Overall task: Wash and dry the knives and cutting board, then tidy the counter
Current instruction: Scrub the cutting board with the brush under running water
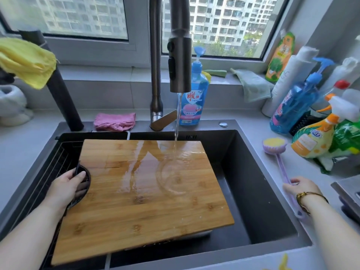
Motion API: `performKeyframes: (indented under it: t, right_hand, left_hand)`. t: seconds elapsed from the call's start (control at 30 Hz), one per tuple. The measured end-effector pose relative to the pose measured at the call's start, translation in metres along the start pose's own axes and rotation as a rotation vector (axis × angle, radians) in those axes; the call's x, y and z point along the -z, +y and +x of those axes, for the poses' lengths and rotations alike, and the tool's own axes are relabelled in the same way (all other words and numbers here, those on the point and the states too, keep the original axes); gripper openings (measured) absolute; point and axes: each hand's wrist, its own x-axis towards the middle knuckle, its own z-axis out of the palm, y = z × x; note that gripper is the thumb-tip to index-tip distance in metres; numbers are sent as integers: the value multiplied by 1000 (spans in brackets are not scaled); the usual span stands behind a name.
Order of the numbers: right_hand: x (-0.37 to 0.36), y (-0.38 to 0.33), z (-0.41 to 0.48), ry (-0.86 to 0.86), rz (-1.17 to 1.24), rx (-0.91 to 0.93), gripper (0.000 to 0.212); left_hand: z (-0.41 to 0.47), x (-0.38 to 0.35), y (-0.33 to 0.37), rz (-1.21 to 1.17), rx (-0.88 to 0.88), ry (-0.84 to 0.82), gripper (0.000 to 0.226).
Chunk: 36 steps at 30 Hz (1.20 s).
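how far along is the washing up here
Early on. Nothing looks finished. In hand: the cutting board lies in the sink, partly wet under the running tap; the left hand holds its dark handle, the right hand grips the scrub brush on the counter. Left: scrubbing, drying, knives, tidying the counter.

- The cutting board (140, 191) is made of wood in jointed strips. A glossy wet film is seen on its far right part, while the near part is left matt.
- The sink (259, 191) is finished dark and matt.
- The tap (180, 55) is made of brushed metal with a dull sheen.
- The soap bottle (195, 98) is formed of glossy, clear blue plastic.
- The yellow cloth (25, 61) and pink cloth (115, 121) are woven soft and nubby.
- The brush (274, 147) is moulded in smooth lilac plastic, with a yellow sponge head.
- The counter (19, 145) is surfaced smooth, pale and matt.
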Motion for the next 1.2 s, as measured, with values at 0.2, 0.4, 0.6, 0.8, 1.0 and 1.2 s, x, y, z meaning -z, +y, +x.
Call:
performKeyframes:
  t: [0.2,0.4,0.6,0.8,1.0,1.2]
  right_hand:
    - [-8,-33,-11,24,257,58,26]
    - [-19,-69,-72,-267,310,422,47]
    - [-13,-98,-153,-595,33,728,45]
    - [-61,-193,-194,-483,-253,1001,44]
    - [-82,-258,-204,-447,-277,1013,53]
    - [-90,-280,-190,-388,-329,945,66]
  left_hand:
    - [5,2,-5,-7,10,-8,41]
    - [11,4,-8,-45,27,-37,39]
    - [11,5,-4,-89,43,-60,32]
    - [9,7,-4,-122,76,-47,29]
    - [7,6,-1,-69,39,-83,30]
    - [13,11,-6,77,12,-45,33]
